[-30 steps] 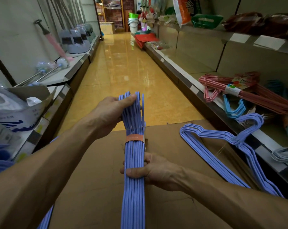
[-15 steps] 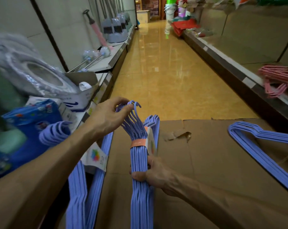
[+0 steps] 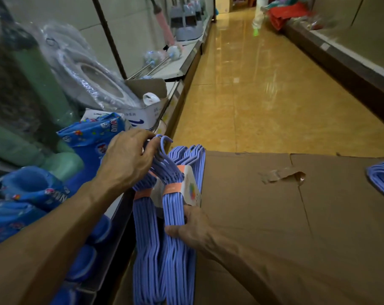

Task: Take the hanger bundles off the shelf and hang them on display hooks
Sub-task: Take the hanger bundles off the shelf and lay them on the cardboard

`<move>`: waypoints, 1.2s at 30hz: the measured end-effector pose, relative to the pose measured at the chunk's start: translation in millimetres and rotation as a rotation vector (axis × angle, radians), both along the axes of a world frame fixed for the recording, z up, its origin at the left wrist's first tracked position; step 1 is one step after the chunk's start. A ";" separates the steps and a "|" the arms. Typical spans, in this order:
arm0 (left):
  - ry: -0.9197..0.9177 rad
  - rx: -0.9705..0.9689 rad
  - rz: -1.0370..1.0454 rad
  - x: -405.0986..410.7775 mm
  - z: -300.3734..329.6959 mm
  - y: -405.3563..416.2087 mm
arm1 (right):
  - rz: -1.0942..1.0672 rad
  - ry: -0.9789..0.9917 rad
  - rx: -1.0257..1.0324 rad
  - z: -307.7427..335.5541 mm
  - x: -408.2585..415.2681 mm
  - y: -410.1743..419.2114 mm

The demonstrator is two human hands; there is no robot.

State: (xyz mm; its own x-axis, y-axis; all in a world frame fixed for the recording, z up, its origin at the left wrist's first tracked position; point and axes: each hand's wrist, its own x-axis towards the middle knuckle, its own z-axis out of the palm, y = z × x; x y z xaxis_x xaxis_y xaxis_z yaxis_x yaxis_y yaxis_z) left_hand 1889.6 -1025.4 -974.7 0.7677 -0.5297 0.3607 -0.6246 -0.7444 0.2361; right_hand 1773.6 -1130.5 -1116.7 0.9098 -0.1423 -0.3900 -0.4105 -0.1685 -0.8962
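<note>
Gripping the stiff, light hanger bundle [image 3: 173, 208], the left hand [image 3: 129, 159] is pinching its hooks above the orange band [image 3: 172, 189] while the right hand [image 3: 195, 230] is clasping the slippery bars below it.

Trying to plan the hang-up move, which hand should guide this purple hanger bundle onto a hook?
Left, probably. The left hand already pinches the hook ends of the hanger bundle; the right hand grips its lower body.
</note>
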 end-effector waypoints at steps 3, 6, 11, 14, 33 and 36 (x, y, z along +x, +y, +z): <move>0.009 0.031 0.013 6.1 -5.6 8.1 | 0.020 0.004 0.007 -5.9 6.0 5.0; 0.077 0.008 0.034 9.5 -11.2 13.7 | 0.029 0.009 0.006 -13.2 11.9 9.8; 0.179 -0.043 0.092 11.7 -17.9 14.5 | 0.073 0.015 -0.136 -32.9 21.7 16.0; 0.235 -0.071 0.137 10.3 -14.3 8.9 | 0.105 0.017 -0.163 -35.1 19.6 12.8; 0.415 -0.488 -0.166 -75.3 66.5 -121.0 | 0.121 -0.017 -0.519 90.8 -125.6 -137.1; 0.475 -0.544 -0.257 -99.4 72.5 -156.6 | 0.072 -0.027 -0.554 105.7 -159.2 -170.6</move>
State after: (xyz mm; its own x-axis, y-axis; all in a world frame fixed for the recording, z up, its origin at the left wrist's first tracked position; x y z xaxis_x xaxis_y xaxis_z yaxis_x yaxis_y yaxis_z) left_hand 1790.2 -1182.0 -902.2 0.7819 -0.5549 0.2841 -0.5025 -0.2912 0.8141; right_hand 1614.4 -1301.1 -1011.0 0.9335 -0.2563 -0.2506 -0.3583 -0.6442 -0.6758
